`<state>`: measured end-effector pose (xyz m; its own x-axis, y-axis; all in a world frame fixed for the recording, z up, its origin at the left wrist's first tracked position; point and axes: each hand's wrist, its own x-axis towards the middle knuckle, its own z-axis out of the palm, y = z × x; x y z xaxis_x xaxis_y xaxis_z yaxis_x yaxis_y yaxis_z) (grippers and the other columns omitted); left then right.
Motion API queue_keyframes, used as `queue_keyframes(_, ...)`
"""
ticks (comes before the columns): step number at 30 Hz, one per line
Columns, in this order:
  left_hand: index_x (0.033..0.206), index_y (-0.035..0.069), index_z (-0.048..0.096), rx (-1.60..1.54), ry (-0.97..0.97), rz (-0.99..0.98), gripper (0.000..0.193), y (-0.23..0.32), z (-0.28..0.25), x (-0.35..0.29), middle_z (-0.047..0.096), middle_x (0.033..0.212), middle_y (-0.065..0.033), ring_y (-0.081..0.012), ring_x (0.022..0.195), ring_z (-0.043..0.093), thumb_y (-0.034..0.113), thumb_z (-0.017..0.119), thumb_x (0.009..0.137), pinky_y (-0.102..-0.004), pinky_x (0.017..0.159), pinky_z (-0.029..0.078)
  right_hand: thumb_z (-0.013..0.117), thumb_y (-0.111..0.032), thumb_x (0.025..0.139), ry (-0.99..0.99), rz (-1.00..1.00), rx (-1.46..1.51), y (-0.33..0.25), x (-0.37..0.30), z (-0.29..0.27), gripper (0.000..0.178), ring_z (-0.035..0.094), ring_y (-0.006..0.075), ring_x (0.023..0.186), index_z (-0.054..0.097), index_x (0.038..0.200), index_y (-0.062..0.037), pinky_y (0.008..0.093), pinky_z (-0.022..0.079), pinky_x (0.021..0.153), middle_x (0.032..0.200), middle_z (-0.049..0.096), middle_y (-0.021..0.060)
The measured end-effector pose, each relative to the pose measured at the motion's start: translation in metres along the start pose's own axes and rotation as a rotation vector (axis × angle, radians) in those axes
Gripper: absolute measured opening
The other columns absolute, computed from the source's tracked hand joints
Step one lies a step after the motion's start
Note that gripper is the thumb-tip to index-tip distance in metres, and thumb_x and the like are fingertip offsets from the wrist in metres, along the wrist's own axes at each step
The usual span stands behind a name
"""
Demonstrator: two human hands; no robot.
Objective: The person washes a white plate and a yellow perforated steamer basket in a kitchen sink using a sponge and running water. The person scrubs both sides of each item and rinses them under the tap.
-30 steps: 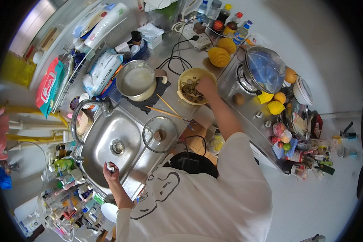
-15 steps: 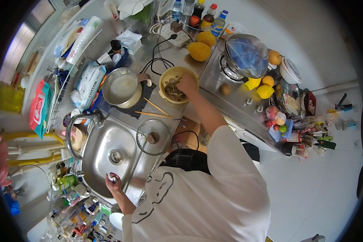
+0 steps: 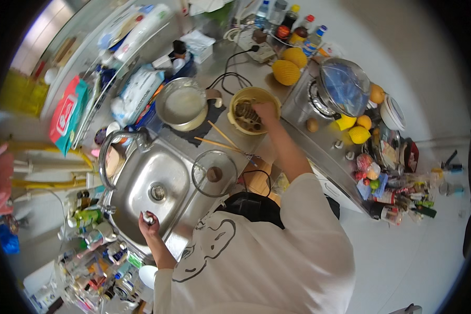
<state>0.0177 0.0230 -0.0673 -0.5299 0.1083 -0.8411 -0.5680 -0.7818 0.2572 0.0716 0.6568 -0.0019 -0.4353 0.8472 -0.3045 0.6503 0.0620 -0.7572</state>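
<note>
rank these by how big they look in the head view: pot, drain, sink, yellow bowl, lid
Largest to smallest:
1. sink
2. pot and yellow bowl, too alike to rank
3. lid, only slightly smaller
4. drain

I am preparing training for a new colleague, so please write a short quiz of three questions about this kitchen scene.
1. Which hand reaches into the round yellow plastic-looking basin?
2. True or false: the round transparent lid with a brown knob lies right of the rectangular steel sink.
3. What stands on the flat black mat? A: round pale metal pot with a handle; B: tall blue bottle; C: orange fruit.

Key: 1. The right hand; 2. True; 3. A.
</note>
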Motion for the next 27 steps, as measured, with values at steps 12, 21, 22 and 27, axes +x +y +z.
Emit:
queue_keyframes(12,0.085,0.003,0.051,-0.153,0.091,-0.003,0.014,-0.010,0.002,-0.006,0.056,0.073,-0.0081,-0.0173,0.062,0.056,0.015,0.058,0.082,-0.0240,0.054,0.049,0.066,-0.023,0.066,-0.019,-0.077,-0.054,-0.043,-0.021,-0.016,0.028,0.060,0.0260,0.067,0.064,0.077,0.0035,0.0368,0.046,0.061,0.074,0.063,0.0163)
queue_keyframes(21,0.084,0.003,0.052,-0.123,0.051,-0.027,0.014,-0.009,-0.005,-0.007,0.056,0.071,-0.0064,-0.0158,0.061,0.055,0.016,0.057,0.082,-0.0241,0.053,0.048,0.066,-0.018,0.066,-0.060,-0.044,0.055,-0.043,-0.024,-0.027,0.025,0.049,0.0169,0.051,0.062,0.075,0.0045,0.0315,0.036,0.046,0.060,0.055,0.0085)
queue_keyframes(22,0.084,0.004,0.052,-0.124,0.065,-0.030,0.013,-0.010,-0.004,-0.007,0.056,0.072,-0.0062,-0.0158,0.061,0.055,0.016,0.057,0.082,-0.0240,0.053,0.048,0.066,-0.017,0.066,-0.061,-0.046,0.077,-0.042,-0.023,-0.027,0.022,0.043,0.0140,0.043,0.061,0.074,0.0037,0.0296,0.032,0.040,0.054,0.051,0.0056)
queue_keyframes(27,0.083,0.004,0.052,-0.092,0.096,-0.003,0.012,-0.016,0.004,-0.008,0.056,0.071,-0.0058,-0.0159,0.061,0.055,0.015,0.057,0.082,-0.0241,0.054,0.048,0.063,-0.013,0.070,-0.083,0.009,0.177,-0.051,-0.027,-0.037,0.014,0.036,0.0126,0.041,0.055,0.067,-0.0016,0.0289,0.025,0.038,0.052,0.042,0.0019)
